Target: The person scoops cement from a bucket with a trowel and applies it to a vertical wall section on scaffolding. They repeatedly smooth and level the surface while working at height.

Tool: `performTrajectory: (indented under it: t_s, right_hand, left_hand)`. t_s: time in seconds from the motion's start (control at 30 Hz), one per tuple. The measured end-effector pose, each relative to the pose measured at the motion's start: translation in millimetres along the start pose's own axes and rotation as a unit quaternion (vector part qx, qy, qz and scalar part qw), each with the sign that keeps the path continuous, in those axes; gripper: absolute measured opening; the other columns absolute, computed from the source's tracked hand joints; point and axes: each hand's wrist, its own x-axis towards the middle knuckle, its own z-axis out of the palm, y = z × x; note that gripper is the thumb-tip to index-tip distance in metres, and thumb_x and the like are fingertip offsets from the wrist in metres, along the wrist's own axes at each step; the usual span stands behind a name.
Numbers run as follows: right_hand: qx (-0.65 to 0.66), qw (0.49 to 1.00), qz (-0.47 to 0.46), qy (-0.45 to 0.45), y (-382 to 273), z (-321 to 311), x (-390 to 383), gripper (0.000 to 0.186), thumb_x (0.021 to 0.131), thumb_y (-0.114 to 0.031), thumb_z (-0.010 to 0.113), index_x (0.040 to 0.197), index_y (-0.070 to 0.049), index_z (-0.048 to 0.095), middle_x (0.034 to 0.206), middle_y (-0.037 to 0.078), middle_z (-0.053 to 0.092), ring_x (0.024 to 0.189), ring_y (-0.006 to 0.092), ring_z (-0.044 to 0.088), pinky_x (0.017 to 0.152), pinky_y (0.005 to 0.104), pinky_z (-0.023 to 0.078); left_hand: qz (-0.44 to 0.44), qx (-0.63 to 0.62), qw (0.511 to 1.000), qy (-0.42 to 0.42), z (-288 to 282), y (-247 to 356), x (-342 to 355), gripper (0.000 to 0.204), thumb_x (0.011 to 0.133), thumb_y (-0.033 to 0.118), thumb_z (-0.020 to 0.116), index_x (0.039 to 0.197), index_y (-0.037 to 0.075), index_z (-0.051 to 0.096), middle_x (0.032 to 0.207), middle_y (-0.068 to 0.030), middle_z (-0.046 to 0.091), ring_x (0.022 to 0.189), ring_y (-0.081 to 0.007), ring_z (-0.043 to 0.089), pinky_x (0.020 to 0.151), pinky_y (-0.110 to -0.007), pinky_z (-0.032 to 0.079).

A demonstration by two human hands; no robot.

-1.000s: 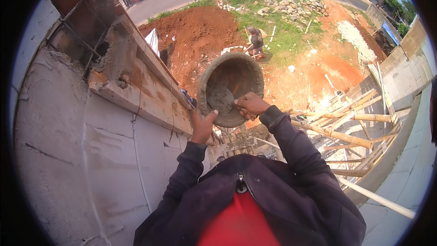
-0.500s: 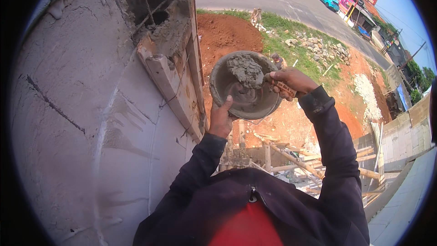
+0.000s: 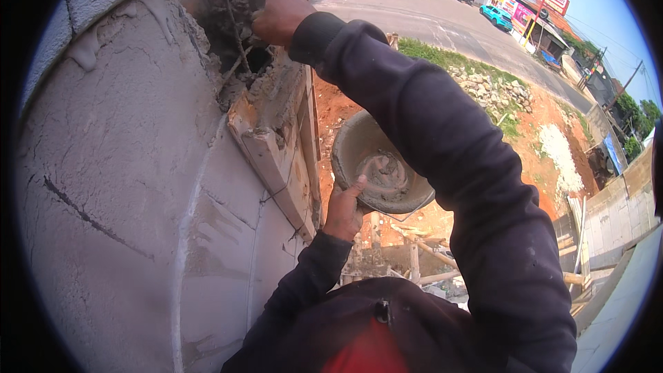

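My left hand (image 3: 342, 211) grips the near left rim of a grey bucket (image 3: 349, 148), thumb over the edge. Wet mortar (image 3: 387, 174) lies in its bottom, and my right sleeve covers part of the far right side. Stretched out to the upper left, my right hand (image 3: 282, 16) is closed at the opening above a wooden formwork box (image 3: 266, 152). The trowel seen in it half a second ago is hidden behind the hand now. Thin steel rebar (image 3: 231, 17) runs through the dark gap beside my fingers, and rough mortar (image 3: 276, 97) coats the opening's lower lip.
A plastered wall (image 3: 117, 166) fills the left side. Far below are red soil (image 3: 331, 107), a stone pile (image 3: 490, 90) and bamboo scaffolding poles (image 3: 435, 255). A road (image 3: 442, 27) with a parked turquoise car (image 3: 496, 17) lies beyond. A block wall (image 3: 615, 207) stands at the right.
My right hand has swung from over the bucket up and left to the formwork opening, and the mortar lump on the trowel is out of sight. The bucket sits slightly lower and further right.
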Motion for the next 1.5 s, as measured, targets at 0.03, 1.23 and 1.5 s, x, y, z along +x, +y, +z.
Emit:
performTrajectory:
  t_s: [0.03, 1.23, 1.5]
  right_hand:
    - [0.011, 0.999, -0.034, 0.03, -1, 10, -6, 0.03, 0.079, -0.015, 0.063, 0.105, -0.009, 0.075, 0.097, 0.022, 0.072, 0.089, 0.0411, 0.07, 0.084, 0.0429, 0.056]
    - [-0.175, 0.977, 0.019, 0.124, 149, -66, -344, 0.031, 0.081, -0.004, 0.062, 0.111, -0.008, 0.062, 0.091, 0.013, 0.056, 0.078, 0.0349, 0.064, 0.065, 0.0448, 0.052]
    - [-0.188, 0.98, 0.043, 0.055, 147, -50, -355, 0.032, 0.08, -0.005, 0.061, 0.112, -0.005, 0.06, 0.093, 0.013, 0.057, 0.079, 0.0325, 0.067, 0.065, 0.0451, 0.052]
  left_hand:
    - [-0.005, 0.011, 1.0, 0.01, -4, -2, -3, 0.043, 0.099, 0.01, 0.058, 0.139, 0.002, 0.044, 0.131, -0.0143, 0.056, 0.118, -0.0304, 0.06, 0.095, -0.05, 0.056]
    - [0.238, 0.384, 0.885, -0.114, 34, 5, -22, 0.02, 0.091, 0.007, 0.069, 0.106, -0.002, 0.059, 0.092, 0.0, 0.061, 0.082, -0.0086, 0.055, 0.074, -0.027, 0.048]
    - [0.26, 0.394, 0.877, -0.086, 41, -8, -15, 0.069, 0.091, 0.002, 0.065, 0.151, -0.004, 0.032, 0.131, -0.0122, 0.058, 0.114, -0.0165, 0.057, 0.097, -0.029, 0.045]
